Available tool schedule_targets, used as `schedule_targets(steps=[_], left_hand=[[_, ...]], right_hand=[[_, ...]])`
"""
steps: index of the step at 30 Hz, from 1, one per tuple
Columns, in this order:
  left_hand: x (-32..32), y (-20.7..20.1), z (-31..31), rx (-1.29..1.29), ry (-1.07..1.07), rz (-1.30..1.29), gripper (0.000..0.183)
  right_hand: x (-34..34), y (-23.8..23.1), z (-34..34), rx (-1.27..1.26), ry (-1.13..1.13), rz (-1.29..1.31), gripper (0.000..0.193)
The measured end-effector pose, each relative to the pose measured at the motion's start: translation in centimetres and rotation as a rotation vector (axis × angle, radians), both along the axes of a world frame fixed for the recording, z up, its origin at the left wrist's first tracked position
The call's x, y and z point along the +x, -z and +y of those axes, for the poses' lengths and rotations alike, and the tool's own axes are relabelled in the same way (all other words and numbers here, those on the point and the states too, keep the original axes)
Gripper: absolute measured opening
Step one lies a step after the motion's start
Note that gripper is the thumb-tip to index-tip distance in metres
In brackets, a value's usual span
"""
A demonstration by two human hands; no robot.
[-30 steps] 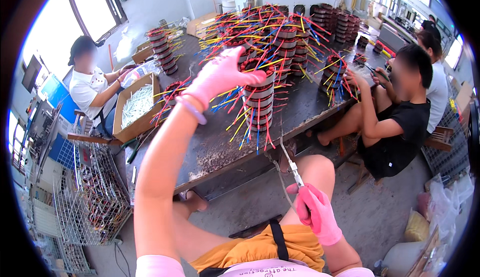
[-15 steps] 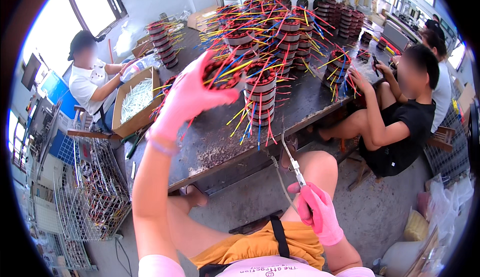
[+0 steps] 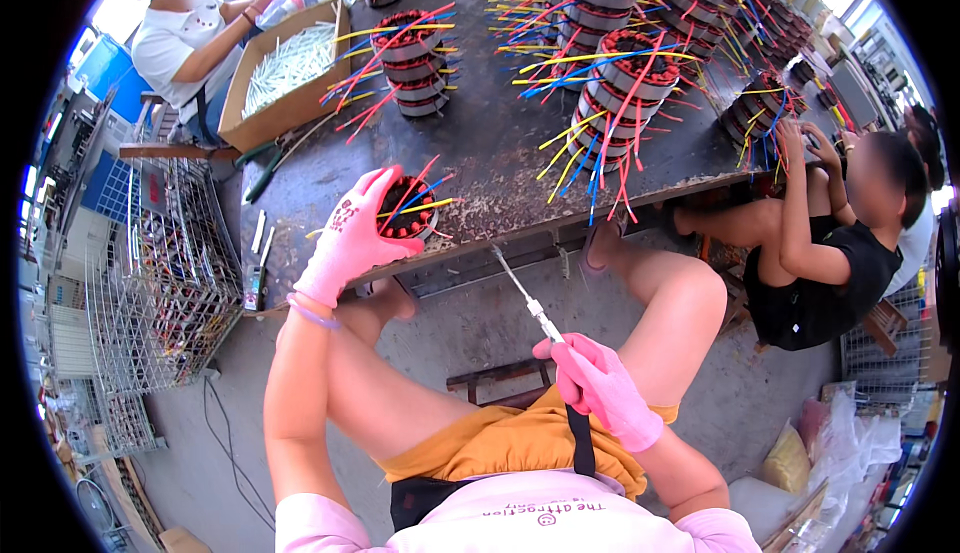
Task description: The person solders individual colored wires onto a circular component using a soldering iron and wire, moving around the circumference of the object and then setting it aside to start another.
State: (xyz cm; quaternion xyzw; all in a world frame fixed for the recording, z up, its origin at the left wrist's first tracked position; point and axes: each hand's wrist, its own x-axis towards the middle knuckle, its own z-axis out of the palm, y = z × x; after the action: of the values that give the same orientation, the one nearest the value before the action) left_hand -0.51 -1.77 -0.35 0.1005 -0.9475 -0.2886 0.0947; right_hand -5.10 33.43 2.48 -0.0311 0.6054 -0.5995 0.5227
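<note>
My left hand, in a pink glove, is closed round one side of a motor stator. This wound ring, with red windings and yellow, red and blue leads, is at the table's near edge. My right hand, also gloved in pink, is wrapped round the handle of a slim tool with a long thin metal nozzle. Its handle is mostly hidden in the fingers, and its tip points up and left toward the table edge, apart from the stator. Beyond stands a short stack of stators; a taller stack is to the right.
More wired stators crowd the back of the dark table. At left are a cardboard box of white sticks, pliers and a wire basket. One person sits at left; another handles stators at right.
My left hand has come down and nearer with the stator, from above the stacks to the table's near edge. My right hand has shifted slightly left and up with the tool. The view has tilted downward.
</note>
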Motion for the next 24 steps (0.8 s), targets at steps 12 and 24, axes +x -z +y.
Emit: schedule_targets(steps=[12,24], left_hand=[[-1.1,1.5,2.3,-0.279,-0.125,0.007,0.105],[0.6,0.3,-0.1,-0.141,-0.05,0.004,0.096]], right_hand=[[-0.2,1.3,-1.3,0.081,-0.005,-0.006,0.036],[-0.1,2.6,-1.7,0.149,-0.113,0.064,0.035]])
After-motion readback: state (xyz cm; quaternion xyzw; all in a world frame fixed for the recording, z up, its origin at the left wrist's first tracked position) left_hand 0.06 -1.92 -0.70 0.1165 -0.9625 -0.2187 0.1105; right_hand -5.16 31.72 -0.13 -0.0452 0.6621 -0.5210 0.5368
